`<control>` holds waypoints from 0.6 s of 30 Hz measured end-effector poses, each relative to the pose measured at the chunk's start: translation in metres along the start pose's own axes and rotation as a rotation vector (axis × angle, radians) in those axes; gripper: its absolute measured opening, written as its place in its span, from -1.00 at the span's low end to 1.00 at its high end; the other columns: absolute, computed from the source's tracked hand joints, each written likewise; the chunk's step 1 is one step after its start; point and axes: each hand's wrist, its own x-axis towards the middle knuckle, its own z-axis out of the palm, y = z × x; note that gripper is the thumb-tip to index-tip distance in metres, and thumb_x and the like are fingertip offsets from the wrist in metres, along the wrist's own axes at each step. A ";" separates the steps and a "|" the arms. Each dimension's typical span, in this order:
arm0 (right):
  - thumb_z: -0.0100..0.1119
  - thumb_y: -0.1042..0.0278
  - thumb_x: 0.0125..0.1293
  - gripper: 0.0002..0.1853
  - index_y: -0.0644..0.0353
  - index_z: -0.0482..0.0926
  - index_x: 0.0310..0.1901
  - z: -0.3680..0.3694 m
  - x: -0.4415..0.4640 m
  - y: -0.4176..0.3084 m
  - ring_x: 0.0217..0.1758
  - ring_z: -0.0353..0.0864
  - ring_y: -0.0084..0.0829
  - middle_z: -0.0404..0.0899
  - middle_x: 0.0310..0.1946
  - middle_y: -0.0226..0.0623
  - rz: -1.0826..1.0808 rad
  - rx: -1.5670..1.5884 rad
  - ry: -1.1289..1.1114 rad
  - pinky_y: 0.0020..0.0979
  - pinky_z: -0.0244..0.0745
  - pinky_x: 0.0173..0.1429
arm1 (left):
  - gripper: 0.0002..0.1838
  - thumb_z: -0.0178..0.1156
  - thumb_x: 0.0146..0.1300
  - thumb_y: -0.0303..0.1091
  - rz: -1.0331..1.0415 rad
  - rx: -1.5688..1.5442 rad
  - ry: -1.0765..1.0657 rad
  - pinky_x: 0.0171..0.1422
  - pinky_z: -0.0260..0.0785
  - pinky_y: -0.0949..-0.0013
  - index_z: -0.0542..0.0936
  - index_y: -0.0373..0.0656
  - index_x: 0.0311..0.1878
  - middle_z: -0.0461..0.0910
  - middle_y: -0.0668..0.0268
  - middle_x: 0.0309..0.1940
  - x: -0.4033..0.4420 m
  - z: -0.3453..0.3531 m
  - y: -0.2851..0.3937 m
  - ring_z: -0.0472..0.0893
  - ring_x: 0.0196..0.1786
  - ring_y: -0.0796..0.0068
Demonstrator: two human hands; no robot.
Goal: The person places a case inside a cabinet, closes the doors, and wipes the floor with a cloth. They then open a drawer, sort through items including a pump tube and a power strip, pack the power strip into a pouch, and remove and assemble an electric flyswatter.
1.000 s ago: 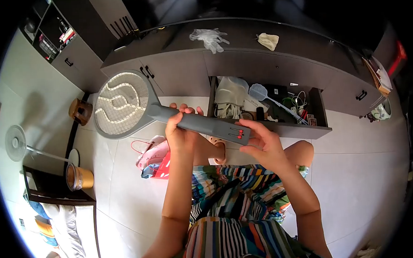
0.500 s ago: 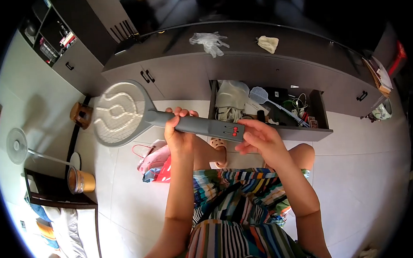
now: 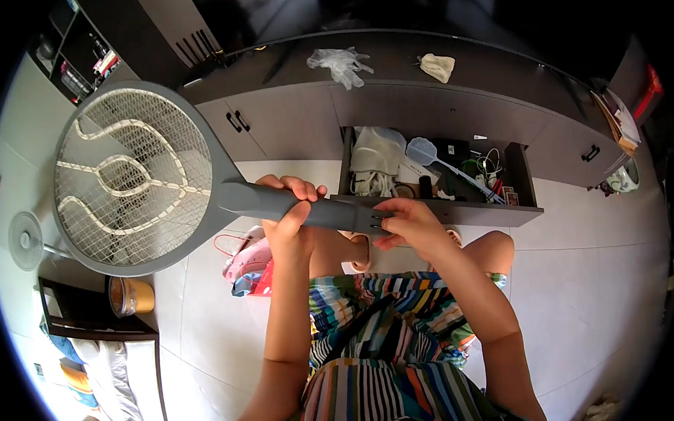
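Note:
My left hand [image 3: 289, 216] is wrapped around the handle of a grey electric mosquito swatter [image 3: 285, 201]. The swatter's round mesh head, with a pale curved strip across it, is tilted up at the left. At the butt of the handle my right hand [image 3: 412, 226] has its fingers bent around the end, where dark slots show. Part of that end is hidden by the fingers. Beyond my right hand, an open drawer [image 3: 493, 218] holds a light-blue fly swatter [image 3: 454, 169], cables [image 3: 488, 168] and a translucent plastic bag [image 3: 379, 146].
On the dark cabinet top lie a clear plastic glove [image 3: 341, 65] and a cream cloth piece [image 3: 437, 67]. A pink bag [image 3: 249, 258] sits on the tiled floor by my left leg. A fan [image 3: 28, 240] and a yellow bin [image 3: 137, 295] stand at the left.
The swatter's head has swung up and closer, now looking larger, as the handle turned. My right fingers have moved in onto the handle end, and the red parts seen there are out of sight.

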 end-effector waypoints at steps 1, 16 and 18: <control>-0.02 0.52 0.09 -0.65 0.40 0.32 -0.04 -0.001 0.002 0.004 -0.39 0.59 -0.33 0.47 -0.27 -0.14 -0.004 0.031 -0.015 -0.45 0.56 -0.33 | -0.57 0.11 -0.21 -0.63 0.008 0.028 -0.016 -0.07 0.32 0.16 0.23 -0.05 -0.23 0.33 0.29 -0.48 0.000 0.000 0.001 0.39 -0.36 0.39; 0.05 0.31 0.16 -0.61 0.26 0.32 0.01 -0.016 0.040 -0.001 -0.50 0.53 -0.58 0.52 -0.52 -0.29 -0.329 -0.227 0.285 -0.55 0.42 -0.37 | -0.54 0.22 -0.21 -0.60 0.082 0.063 0.026 -0.06 0.32 0.12 0.22 -0.09 -0.25 0.37 0.27 -0.47 0.046 0.001 -0.043 0.43 -0.36 0.36; -0.03 0.36 0.20 -0.64 0.21 0.32 0.04 -0.039 0.070 -0.004 -0.53 0.54 -0.59 0.51 -0.58 -0.33 -0.352 -0.322 0.305 -0.57 0.40 -0.39 | -0.55 0.15 -0.21 -0.65 0.145 0.072 -0.058 -0.04 0.32 0.14 0.20 -0.12 -0.24 0.39 0.23 -0.47 0.071 -0.016 -0.071 0.45 -0.33 0.33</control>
